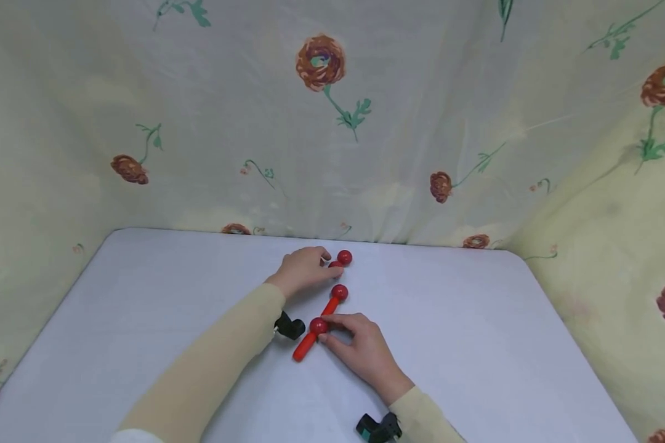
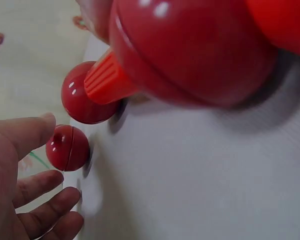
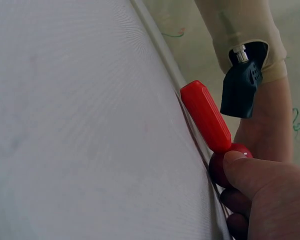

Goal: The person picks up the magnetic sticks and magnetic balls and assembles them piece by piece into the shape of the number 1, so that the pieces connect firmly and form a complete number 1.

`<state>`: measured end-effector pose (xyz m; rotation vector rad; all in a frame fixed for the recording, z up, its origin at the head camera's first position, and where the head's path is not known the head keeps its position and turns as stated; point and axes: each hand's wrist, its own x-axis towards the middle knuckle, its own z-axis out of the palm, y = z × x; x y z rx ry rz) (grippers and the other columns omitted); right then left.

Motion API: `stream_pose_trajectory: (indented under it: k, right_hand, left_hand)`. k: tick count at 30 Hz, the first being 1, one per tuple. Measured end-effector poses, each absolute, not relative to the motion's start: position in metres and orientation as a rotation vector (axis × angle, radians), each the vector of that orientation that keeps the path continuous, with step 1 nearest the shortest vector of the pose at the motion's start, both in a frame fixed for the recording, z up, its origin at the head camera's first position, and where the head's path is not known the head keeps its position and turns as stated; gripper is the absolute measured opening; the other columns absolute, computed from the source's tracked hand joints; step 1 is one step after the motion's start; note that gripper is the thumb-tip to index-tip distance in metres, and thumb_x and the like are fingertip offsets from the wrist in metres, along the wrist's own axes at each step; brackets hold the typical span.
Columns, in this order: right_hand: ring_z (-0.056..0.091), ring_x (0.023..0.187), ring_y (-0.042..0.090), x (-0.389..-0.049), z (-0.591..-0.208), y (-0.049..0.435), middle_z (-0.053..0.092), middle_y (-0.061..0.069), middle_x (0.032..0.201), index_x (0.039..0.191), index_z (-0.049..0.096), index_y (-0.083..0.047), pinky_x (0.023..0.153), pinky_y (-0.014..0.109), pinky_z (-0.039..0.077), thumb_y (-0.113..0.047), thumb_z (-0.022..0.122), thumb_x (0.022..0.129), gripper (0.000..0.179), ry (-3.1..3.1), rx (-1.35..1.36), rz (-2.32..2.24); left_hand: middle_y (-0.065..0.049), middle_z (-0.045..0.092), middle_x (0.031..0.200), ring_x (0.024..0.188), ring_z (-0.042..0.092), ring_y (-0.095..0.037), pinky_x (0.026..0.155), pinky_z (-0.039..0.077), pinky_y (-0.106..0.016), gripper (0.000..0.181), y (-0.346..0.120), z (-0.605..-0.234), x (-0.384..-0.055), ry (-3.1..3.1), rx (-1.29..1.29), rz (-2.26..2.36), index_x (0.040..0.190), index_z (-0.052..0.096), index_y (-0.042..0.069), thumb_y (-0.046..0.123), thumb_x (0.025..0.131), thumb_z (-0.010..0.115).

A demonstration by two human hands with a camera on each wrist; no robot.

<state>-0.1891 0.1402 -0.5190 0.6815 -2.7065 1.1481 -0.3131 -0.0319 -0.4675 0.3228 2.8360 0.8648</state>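
Observation:
In the head view, my left hand (image 1: pixel 305 269) reaches to the far part of the table, thumb and fingers spread at either side of a glossy red ball (image 1: pixel 335 265). The left wrist view puts the thumb and fingertips close around a red ball (image 2: pixel 68 148). Just beyond it lies another red ball (image 1: pixel 345 257). Nearer, my right hand (image 1: pixel 366 351) pinches a red ball (image 1: pixel 318 325) between thumb and fingers. An orange-red ridged rod (image 1: pixel 305 346) extends from this ball toward me. A second rod (image 1: pixel 330 306) runs from it to a further red ball (image 1: pixel 340 292).
A white-covered table (image 1: pixel 454 332) lies under both hands. Behind it hangs a pale flowered cloth (image 1: pixel 388 172). Black wrist cameras (image 1: pixel 290 326) are worn at the sleeves, the left one close beside the rods.

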Motion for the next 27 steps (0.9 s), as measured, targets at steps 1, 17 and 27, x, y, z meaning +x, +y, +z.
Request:
stream_pose_trajectory:
  k: [1, 17, 27]
  right_hand:
    - [0.059, 0.101, 0.005, -0.189, -0.52, 0.141, 0.067, -0.018, 0.108, 0.119, 0.071, -0.024, 0.085, 0.032, 0.051, -0.036, 0.076, 0.088, 0.034, -2.698, 0.692, 1.144]
    - [0.059, 0.098, 0.004, -0.187, -0.519, 0.143, 0.068, -0.018, 0.105, 0.117, 0.073, -0.024, 0.084, 0.03, 0.052, -0.033, 0.078, 0.087, 0.032, -2.714, 0.679, 1.141]
    - [0.06, 0.1, 0.006, -0.187, -0.517, 0.142, 0.069, -0.015, 0.108, 0.12, 0.073, -0.021, 0.084, 0.031, 0.053, -0.036, 0.076, 0.088, 0.035, -2.736, 0.678, 1.12]
  left_hand:
    - [0.001, 0.066, 0.103, 0.094, 0.058, -0.017, 0.091, 0.043, -0.046, 0.049, -0.03, -0.468, -0.314, 2.844, 0.33, 0.856, 0.118, 0.066, 0.014, 0.053, 0.088, 0.066]
    - [0.003, 0.065, 0.101, 0.092, 0.058, -0.016, 0.088, 0.047, -0.041, 0.035, -0.036, -0.463, -0.302, 2.87, 0.305, 0.954, 0.112, 0.069, 0.016, 0.044, 0.09, 0.068]
    - [0.004, 0.063, 0.11, 0.099, 0.056, -0.018, 0.073, 0.054, -0.031, 0.049, -0.073, -0.44, -0.264, 2.832, 0.259, 1.23, 0.128, 0.062, 0.019, 0.045, 0.088, 0.073]
